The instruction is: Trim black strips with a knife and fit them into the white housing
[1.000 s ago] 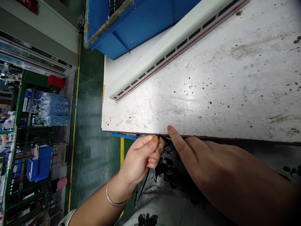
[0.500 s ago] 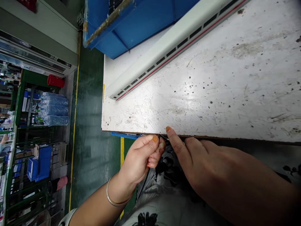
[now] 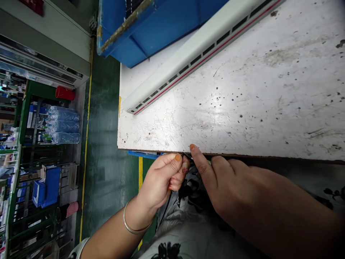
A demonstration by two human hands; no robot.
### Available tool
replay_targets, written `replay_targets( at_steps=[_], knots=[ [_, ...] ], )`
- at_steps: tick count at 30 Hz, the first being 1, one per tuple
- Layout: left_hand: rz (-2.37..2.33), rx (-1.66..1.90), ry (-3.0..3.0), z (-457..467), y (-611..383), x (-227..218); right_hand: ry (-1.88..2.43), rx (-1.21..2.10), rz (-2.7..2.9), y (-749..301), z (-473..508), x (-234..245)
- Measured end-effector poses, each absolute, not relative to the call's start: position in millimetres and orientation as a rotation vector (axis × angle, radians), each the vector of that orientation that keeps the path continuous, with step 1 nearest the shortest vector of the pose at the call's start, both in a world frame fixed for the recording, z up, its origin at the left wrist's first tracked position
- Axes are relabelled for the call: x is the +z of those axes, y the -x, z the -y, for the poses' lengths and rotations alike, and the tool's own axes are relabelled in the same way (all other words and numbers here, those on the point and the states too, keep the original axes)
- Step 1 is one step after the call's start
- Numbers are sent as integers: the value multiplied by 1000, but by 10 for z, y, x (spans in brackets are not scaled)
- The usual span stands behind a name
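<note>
Strip [image 3: 188, 156], probably light, stiff, suits holding at left, where left hand [image 3: 159, 178] pinches it; whether right hand [image 3: 234, 190] grips, I cannot tell.

Thin dark piece [image 3: 188, 156] mostly hidden

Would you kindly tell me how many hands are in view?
2: the left hand, apparently pinching a thin dark piece at the edge of the white table, and the right hand alongside. No other hand is clearly visible.

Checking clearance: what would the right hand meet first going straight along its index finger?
Probably the white bar on the tabletop; depth is unclear, so the right hand could brush the tabletop sooner.
</note>
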State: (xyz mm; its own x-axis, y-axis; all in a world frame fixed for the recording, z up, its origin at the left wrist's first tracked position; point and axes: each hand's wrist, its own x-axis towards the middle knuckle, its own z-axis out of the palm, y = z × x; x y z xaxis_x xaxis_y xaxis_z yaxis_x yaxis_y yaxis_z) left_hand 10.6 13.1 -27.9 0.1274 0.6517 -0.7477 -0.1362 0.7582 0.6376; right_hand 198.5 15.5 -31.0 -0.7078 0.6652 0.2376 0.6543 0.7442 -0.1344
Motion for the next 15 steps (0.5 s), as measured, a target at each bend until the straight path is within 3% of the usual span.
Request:
replay_targets(
  at_steps=[15],
  knots=[
    [-952,560,-277,-99,59,-217,1056,220,2619,-2047,-172,-344]
  ],
)
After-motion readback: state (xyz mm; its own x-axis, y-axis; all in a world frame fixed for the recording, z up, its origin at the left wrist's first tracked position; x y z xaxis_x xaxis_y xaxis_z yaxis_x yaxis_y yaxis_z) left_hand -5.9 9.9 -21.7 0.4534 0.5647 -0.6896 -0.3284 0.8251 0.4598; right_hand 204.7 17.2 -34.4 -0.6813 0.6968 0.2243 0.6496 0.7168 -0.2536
